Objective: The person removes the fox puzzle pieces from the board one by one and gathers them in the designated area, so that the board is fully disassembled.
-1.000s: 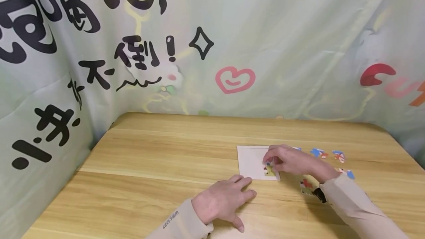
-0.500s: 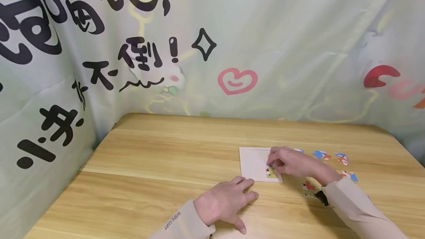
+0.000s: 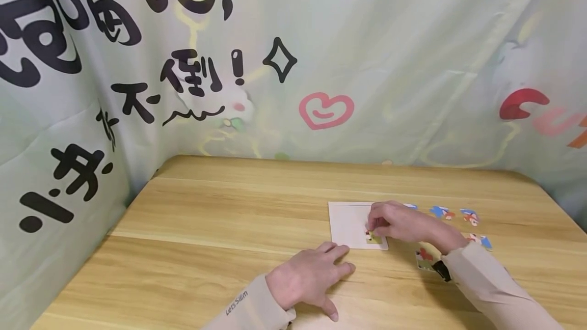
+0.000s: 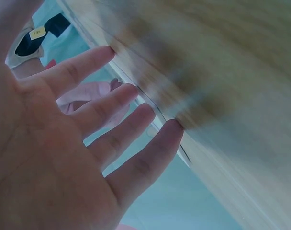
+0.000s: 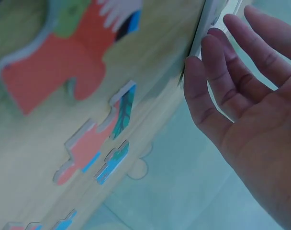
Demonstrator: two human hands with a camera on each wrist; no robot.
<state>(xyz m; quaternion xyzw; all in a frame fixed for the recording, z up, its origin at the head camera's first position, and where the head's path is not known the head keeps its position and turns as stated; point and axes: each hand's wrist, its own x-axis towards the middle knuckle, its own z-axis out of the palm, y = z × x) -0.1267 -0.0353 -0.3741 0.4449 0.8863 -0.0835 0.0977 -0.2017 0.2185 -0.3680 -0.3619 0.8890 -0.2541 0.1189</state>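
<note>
Near the middle of the table a white puzzle board (image 3: 346,228) lies flat, with a yellow-green jigsaw piece (image 3: 373,240) at its near right corner. My right hand (image 3: 403,220) reaches over the board's right side, thumb and index finger together at the upper part of that piece and partly covering it. In the right wrist view the fingers bend towards the board's rim. My left hand (image 3: 307,274) rests on the table with spread fingers, fingertips right by the board's near edge. The left wrist view shows its palm (image 4: 50,148) and extended fingers.
To the right lie several loose puzzle pieces, including a blue and orange one (image 3: 442,212), another (image 3: 470,216) farther right, and a red and green one (image 3: 424,256) partly under the right wrist. A printed curtain (image 3: 390,65) hangs behind the wooden table (image 3: 220,218).
The right thumb and fingers shift slightly on the jigsaw piece, and the blue bit seen earlier under them is now covered. The left hand stays in place.
</note>
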